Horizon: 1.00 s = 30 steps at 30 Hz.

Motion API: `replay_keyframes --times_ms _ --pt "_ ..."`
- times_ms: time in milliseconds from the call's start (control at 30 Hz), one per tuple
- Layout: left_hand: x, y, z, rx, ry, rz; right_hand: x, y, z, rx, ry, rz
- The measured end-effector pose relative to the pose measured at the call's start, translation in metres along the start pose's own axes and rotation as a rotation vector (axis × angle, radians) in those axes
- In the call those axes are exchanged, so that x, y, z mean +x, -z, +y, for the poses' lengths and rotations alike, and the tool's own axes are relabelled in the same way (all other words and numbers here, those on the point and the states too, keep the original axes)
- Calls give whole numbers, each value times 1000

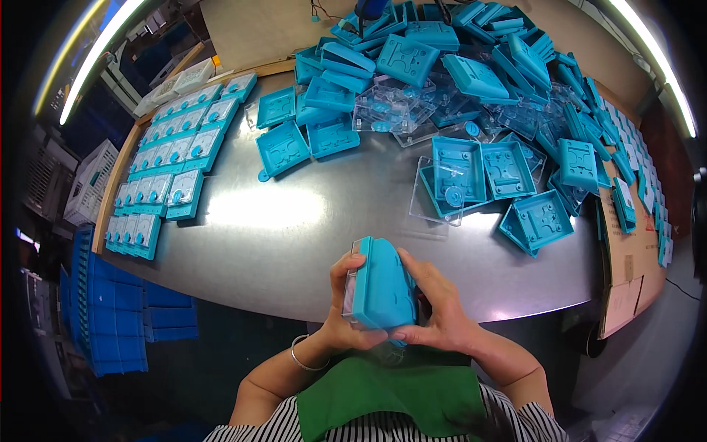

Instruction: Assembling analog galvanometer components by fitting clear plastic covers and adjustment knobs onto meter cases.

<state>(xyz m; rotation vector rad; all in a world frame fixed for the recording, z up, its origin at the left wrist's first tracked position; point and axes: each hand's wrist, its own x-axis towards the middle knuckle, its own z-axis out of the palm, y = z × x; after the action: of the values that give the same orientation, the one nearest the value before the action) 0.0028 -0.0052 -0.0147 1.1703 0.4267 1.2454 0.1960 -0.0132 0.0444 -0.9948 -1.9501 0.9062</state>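
At the near edge of the metal table point(294, 269), I hold up a teal plastic case point(387, 287) between both hands, tilted on its side. Its clear cover faces left, with something pale behind it. My left hand point(345, 306) grips the clear side, thumb over the top edge. Around the case's right side and bottom corner curls my right hand point(442, 309). Beyond the hands, to the right, open teal shells point(543, 219) lie beside a clear cover point(434, 210) with a round teal knob. More open teal shells point(283, 149) rest farther back.
A high heap of teal shells point(409, 59) and clear covers point(390, 110) fills the back. Rows of covered teal cases point(184, 193) line the left edge. More stand on cardboard point(626, 283) at the right. Blue crates point(118, 331) stand below the table on the left.
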Motion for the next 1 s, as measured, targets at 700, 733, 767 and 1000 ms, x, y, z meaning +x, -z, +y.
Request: replay_keyframes --times_ms 700,733,767,1000 --pt "7 -5 11 -6 -1 -12 0 -38 1 23 91 242" --pt "12 -5 19 58 -15 -1 7 -37 1 32 105 230" --pt "13 -5 26 126 -28 17 17 -34 2 165 66 148" --pt "-18 79 90 1714 -170 202 31 -5 -7 357 -222 -147"
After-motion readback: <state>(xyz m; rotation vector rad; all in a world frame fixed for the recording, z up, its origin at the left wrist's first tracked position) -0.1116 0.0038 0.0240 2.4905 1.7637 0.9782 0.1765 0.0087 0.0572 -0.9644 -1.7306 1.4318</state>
